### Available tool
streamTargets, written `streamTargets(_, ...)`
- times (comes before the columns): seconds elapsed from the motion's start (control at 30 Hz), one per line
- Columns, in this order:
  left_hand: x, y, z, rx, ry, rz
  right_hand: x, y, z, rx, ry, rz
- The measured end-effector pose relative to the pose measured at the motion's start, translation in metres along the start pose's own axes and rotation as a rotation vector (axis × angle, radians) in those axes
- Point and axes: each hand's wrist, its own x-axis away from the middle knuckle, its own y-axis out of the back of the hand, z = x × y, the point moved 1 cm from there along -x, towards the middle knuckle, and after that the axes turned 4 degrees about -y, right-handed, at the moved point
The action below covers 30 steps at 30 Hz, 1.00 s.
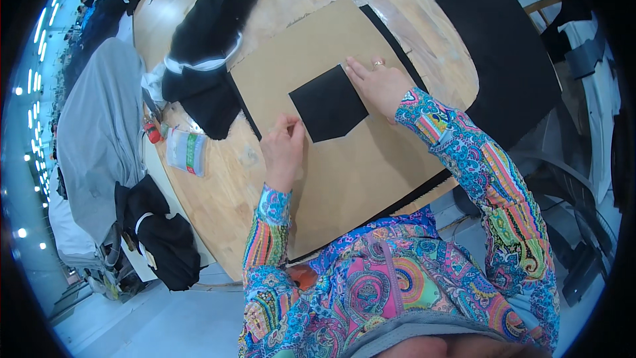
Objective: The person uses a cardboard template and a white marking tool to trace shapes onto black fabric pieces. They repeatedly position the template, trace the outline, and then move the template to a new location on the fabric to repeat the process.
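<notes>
Pale wood makes up the round surface [424, 33], and a large sheet of brown cardboard [344, 159] lies across the middle of it. On the cardboard sits a small black fabric piece [329, 103], cut like a pocket with a pointed lower edge. The left hand [283, 148] is at the piece's lower left edge, its fingertips pinched together there; I cannot tell for sure whether the grip has the cloth edge or only presses beside it. The right hand [379, 86] lies flat and released, fingers stretched along the piece's upper right edge, pressing down rather than grasping.

A heap of black cloth [209, 46] rests at the far left of the surface, a broad black sheet [503, 46] at the right, and a small clear packet [187, 151] lies near the left rim. A grey covered bulk [99, 132] stands beyond that rim.

Judging from this, the piece could slide or skew on the smooth cardboard if the flat hand eases its pressure while the pinching hand tugs. An edge could also curl or crease under the fingertips, since the cloth looks thin and limp.
</notes>
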Motion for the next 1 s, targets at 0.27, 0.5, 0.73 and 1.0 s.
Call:
streamTargets(0.27,0.035,0.005,-0.013,-0.007,-0.035,0.045,-0.001,0.006,-0.001,0.031,0.012,0.077)
streamTargets(0.5,0.017,0.001,0.009,0.269,0.142,-0.024,0.0,0.003,-0.001,-0.004,0.004,0.042)
streamTargets(0.73,-0.017,-0.002,0.012,0.239,0.127,-0.144,-0.003,0.019,-0.001,0.004,0.031,0.224)
streamTargets(1.0,-0.045,-0.004,0.012,0.027,0.072,-0.155,0.001,0.02,0.0,-0.058,0.012,0.185)
